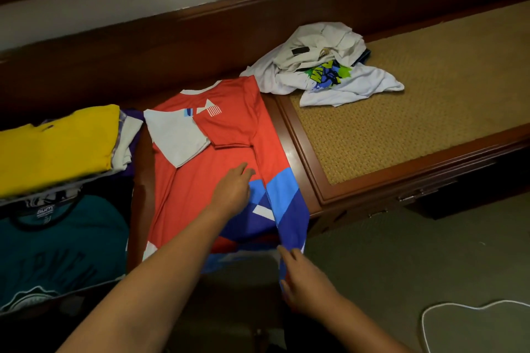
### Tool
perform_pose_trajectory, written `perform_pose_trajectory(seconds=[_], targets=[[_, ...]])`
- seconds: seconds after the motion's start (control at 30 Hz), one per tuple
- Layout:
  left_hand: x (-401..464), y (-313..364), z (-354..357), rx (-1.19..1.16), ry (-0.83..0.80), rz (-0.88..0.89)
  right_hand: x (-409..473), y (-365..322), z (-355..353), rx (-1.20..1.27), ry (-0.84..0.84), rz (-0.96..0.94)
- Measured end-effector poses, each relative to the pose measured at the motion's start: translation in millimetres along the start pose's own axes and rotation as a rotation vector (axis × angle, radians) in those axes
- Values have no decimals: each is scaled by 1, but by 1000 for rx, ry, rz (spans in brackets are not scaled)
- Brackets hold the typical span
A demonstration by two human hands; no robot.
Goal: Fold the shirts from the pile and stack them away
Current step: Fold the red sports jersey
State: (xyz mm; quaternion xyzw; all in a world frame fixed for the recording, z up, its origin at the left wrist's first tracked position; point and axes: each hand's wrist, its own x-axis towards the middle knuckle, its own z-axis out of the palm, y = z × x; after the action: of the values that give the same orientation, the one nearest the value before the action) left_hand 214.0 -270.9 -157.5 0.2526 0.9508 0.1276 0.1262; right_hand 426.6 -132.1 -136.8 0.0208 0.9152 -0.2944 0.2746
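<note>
Wooden bench point(298, 169) carried the red jersey point(218, 135), side panels folded in. Left hand point(232, 189) pressed flat-fingered on its middle; right hand point(301, 275) pinched the blue hem point(289, 226). Best lifted taut, folded squarely upward.

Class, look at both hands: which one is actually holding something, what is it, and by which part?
The right hand pinches the red and blue shirt at its bottom hem, at the folded right edge. The left hand only rests flat on it.
</note>
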Motion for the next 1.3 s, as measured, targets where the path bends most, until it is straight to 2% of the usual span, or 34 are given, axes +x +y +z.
perform_pose_trajectory(seconds=[0.07,0.17,0.3,0.37,0.47,0.57,0.7,0.87,0.93,1.03,1.13,1.2,1.3], targets=[[-36,1,14,-72,50,-70,-3,9,16,124,-11,6],[-88,12,41,-185,116,-153,2,33,28,252,159,135],[-132,26,61,-407,206,-429,19,68,22,513,265,353],[-147,24,67,-322,259,-533,36,75,16,598,280,409],[-161,17,75,-102,237,-477,61,73,8,834,258,458],[-162,11,78,8,112,-406,75,65,7,929,233,469],[-157,4,76,20,-29,-429,75,60,8,865,230,464],[-154,0,70,-33,-71,-427,64,63,7,700,229,386],[-159,-2,67,-109,-10,-413,62,59,6,557,306,356],[-175,-12,66,-271,186,-448,53,42,4,373,458,285],[-198,-28,69,-485,404,-604,48,22,8,238,564,185],[-215,-40,64,-655,511,-785,53,3,10,199,607,99],[-237,-59,55,-896,513,-1085,72,-39,10,145,530,-86]])
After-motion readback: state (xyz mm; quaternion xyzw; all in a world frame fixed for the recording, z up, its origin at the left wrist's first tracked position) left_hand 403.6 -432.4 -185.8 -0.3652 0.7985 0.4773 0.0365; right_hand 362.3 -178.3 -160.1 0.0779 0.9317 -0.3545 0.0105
